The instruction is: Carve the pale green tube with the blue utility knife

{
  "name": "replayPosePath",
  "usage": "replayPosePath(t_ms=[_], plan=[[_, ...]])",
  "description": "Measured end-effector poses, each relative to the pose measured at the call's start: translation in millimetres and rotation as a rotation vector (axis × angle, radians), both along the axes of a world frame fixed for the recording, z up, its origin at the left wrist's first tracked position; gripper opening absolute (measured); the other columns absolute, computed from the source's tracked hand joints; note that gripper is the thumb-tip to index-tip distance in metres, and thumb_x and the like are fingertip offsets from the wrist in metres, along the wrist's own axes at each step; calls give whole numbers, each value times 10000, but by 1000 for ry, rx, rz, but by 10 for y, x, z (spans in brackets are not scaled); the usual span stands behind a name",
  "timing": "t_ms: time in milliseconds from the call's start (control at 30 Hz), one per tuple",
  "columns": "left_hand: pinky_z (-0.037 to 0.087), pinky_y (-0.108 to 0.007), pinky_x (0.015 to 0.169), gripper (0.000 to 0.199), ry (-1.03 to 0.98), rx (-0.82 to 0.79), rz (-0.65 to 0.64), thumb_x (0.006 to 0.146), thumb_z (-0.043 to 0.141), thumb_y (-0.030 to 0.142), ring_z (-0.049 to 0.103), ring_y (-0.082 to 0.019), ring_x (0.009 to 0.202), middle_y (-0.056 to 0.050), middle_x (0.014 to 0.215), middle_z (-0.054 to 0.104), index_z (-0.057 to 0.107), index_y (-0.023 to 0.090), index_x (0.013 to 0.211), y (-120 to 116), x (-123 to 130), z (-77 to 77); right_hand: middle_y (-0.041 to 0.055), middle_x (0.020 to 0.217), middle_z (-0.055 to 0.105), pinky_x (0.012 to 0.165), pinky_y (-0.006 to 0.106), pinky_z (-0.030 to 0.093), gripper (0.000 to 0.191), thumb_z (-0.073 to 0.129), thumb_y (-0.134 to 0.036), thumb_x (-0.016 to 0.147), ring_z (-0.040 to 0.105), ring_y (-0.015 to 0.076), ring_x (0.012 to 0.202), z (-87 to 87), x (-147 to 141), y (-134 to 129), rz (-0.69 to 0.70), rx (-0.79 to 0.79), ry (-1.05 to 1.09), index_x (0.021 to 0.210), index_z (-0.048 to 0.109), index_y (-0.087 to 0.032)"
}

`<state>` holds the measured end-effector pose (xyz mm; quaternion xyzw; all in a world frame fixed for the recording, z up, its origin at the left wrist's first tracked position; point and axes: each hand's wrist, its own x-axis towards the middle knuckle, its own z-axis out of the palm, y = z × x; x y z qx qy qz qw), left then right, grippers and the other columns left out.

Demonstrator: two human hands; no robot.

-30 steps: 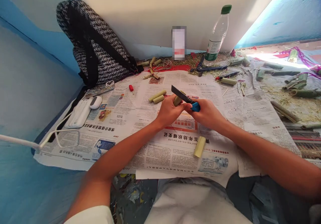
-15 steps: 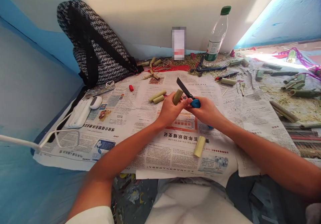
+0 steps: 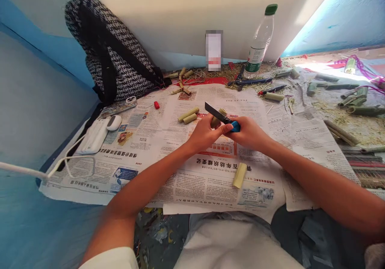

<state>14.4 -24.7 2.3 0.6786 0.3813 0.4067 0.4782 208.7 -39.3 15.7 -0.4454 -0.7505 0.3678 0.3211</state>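
Note:
My left hand (image 3: 206,132) is closed round a short green bamboo piece (image 3: 215,121), whose far end leans up to the right. My right hand (image 3: 248,131) grips the blue handle of a knife (image 3: 217,112). Its dark blade points up and to the left, crossing in front of the bamboo piece. The left thumb touches the knife's handle. Two bamboo pieces (image 3: 189,115) lie side by side on the newspaper, just left of my hands. Another pale piece (image 3: 239,175) lies nearer to me, below my right hand.
Newspaper (image 3: 168,172) covers the table. At the back are a patterned bag (image 3: 120,60), an upright phone (image 3: 214,51) and a bottle (image 3: 259,44). A white power strip (image 3: 92,137) with a cable sits left. Cut bamboo (image 3: 356,98) and shavings lie right.
The knife blade has swung lower and to the left, now across the bamboo piece. The held piece has tilted further to the right, and the left thumb has moved onto the handle.

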Motion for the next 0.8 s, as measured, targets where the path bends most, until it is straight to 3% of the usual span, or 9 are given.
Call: replayPosePath(t_ms=[267,400,567,800], plan=[[469,-338,679,567,-50,18,16,775,857,743,583,-190,742,-2,712,561,690,222,923,23,4,-70,55,943,770,762,372,454,200,693,-405,909,663,245,863,-15,-3,-1,-20,-19,-35,821,675,-226],[440,-318,643,568,-68,16,9,784,852,741,548,-168,703,7,692,543,682,215,916,34,17,-101,44,861,742,755,370,448,214,679,-395,915,663,247,853,-7,-15,-18,-45,-15,-35,782,643,-230],[375,-312,606,583,-37,-4,13,801,821,768,477,-145,648,12,681,532,682,209,889,18,23,-75,46,881,752,748,371,437,180,663,-364,901,645,237,818,29,-31,-40,-68,-13,-50,788,640,-227],[402,-322,675,581,-20,-20,79,847,768,775,520,-162,716,-4,771,614,695,203,915,-38,93,-64,25,789,732,673,335,388,131,654,-337,886,593,205,729,20,-37,-52,-148,-11,-112,844,688,-218]])
